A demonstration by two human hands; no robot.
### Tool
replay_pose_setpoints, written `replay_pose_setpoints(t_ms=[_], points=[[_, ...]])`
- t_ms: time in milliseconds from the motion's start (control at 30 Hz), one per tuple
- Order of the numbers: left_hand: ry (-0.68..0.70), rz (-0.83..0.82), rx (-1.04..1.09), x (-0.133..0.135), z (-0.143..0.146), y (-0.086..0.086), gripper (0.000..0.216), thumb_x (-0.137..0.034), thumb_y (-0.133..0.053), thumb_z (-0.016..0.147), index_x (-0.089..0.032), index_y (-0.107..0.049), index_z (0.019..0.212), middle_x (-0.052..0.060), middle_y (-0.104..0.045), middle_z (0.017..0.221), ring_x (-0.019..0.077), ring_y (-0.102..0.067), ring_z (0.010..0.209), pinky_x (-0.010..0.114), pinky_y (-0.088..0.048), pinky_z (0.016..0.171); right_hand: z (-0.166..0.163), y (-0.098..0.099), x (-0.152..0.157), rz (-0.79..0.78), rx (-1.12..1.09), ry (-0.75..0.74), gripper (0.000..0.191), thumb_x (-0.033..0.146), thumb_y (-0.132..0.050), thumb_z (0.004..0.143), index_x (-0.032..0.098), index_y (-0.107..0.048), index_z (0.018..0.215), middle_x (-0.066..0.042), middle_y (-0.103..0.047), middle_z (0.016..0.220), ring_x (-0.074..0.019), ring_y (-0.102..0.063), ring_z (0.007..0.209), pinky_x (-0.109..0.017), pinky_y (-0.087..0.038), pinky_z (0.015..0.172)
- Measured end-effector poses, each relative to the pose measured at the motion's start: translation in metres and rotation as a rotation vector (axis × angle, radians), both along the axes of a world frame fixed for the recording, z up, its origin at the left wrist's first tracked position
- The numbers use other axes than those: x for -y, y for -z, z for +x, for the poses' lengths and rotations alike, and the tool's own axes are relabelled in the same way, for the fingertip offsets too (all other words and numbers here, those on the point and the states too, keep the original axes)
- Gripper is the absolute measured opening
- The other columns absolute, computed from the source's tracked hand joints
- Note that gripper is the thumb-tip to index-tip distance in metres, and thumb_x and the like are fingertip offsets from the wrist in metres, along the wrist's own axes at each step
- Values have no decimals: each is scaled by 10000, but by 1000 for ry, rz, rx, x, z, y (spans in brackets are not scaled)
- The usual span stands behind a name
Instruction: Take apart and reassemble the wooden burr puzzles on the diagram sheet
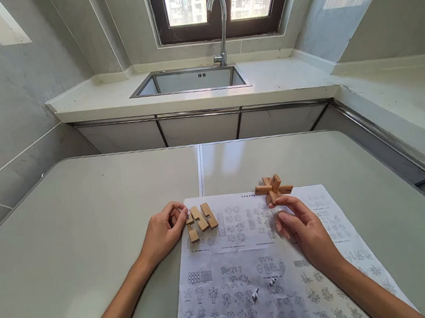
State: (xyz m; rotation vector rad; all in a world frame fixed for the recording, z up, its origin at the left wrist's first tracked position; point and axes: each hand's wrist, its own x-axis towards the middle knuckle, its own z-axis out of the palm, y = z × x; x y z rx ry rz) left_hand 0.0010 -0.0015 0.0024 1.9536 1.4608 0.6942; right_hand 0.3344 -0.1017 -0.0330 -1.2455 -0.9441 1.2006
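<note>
A white instruction sheet printed with small diagrams lies on the table in front of me. Three loose notched wooden blocks lie side by side at its upper left. My left hand rests beside them with fingers curled, its fingertips touching the leftmost block. An assembled wooden cross-shaped puzzle stands at the sheet's upper edge. My right hand lies just below it, fingers loosely bent and apart, thumb tip close to the puzzle, holding nothing.
The pale table has a seam down its middle. Beyond it runs a white counter with a steel sink and a faucet under a window. Tiled walls stand left and right.
</note>
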Motion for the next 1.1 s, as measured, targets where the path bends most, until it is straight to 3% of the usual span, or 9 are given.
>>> replay_pose_setpoints(t_ms=[167, 300, 400, 467, 567, 667, 733, 867, 1100], points=[[-11, 62, 25, 3, -1, -2, 360, -542, -540, 1030, -210, -672, 989, -46, -564, 645, 146, -499, 597, 256, -394, 571, 2, 1, 2, 24, -53, -69, 160, 417, -649, 1012, 266, -611, 1047, 7, -617, 849, -157, -465, 632, -303, -391, 634], [51, 173, -7, 13, 2, -2, 293, -473, -530, 1053, -214, -658, 1009, -48, -568, 659, 136, -477, 573, 265, -412, 581, 3, -3, 4, 48, -192, -164, 249, 453, -642, 1007, 248, -580, 879, 27, -540, 724, -155, -442, 588, -309, -372, 634], [169, 238, 16, 30, 13, -5, 217, -409, -556, 1051, -219, -657, 1021, 10, -666, 816, 166, -600, 720, 291, -500, 696, 1, -6, 7, 51, -300, -270, 339, 489, -668, 982, 235, -563, 783, 24, -498, 717, -153, -447, 572, -310, -368, 601], [235, 211, 87, 46, 25, -6, 227, -409, -643, 1010, -222, -627, 1136, 68, -707, 1007, 213, -666, 894, 333, -554, 804, -2, -6, 10, 32, -349, -339, 388, 501, -695, 962, 228, -541, 734, 18, -480, 721, -154, -457, 575, -307, -365, 580], [378, 72, 239, 70, 43, -4, 809, -505, -862, 848, -255, -446, 1494, 177, -585, 1456, 317, -635, 1244, 456, -545, 1079, -6, -4, 16, 0, -381, -449, 432, 524, -730, 941, 222, -521, 712, 16, -492, 725, -141, -469, 552, -312, -375, 583], [530, -90, 397, 86, 56, 1, 1152, -540, -937, 762, -335, -234, 1652, 172, -422, 1645, 367, -513, 1453, 517, -460, 1211, -11, -1, 21, -2, -359, -575, 442, 550, -729, 952, 219, -534, 734, 11, -533, 734, -126, -465, 531, -311, -380, 588], [581, -170, 457, 92, 61, 4, 1199, -530, -962, 727, -354, -229, 1660, 163, -423, 1652, 380, -514, 1454, 541, -453, 1214, -15, -1, 24, 12, -341, -648, 432, 557, -722, 965, 220, -545, 761, 12, -548, 734, -120, -464, 537, -301, -380, 589], [589, -282, 506, 95, 64, 5, 1073, -458, -999, 660, -320, -425, 1556, 150, -551, 1522, 380, -599, 1350, 521, -517, 1145, -20, -6, 27, 14, -293, -718, 438, 581, -738, 953, 228, -538, 789, 25, -539, 716, -122, -473, 559, -288, -388, 592], [488, -198, 429, 97, 68, 6, 1023, -332, -986, 636, -321, -444, 1504, 107, -622, 1379, 309, -673, 1201, 428, -578, 1040, -24, -15, 27, -17, -167, -656, 319, 531, -633, 1055, 225, -573, 987, 30, -570, 737, -119, -487, 598, -268, -382, 595]])
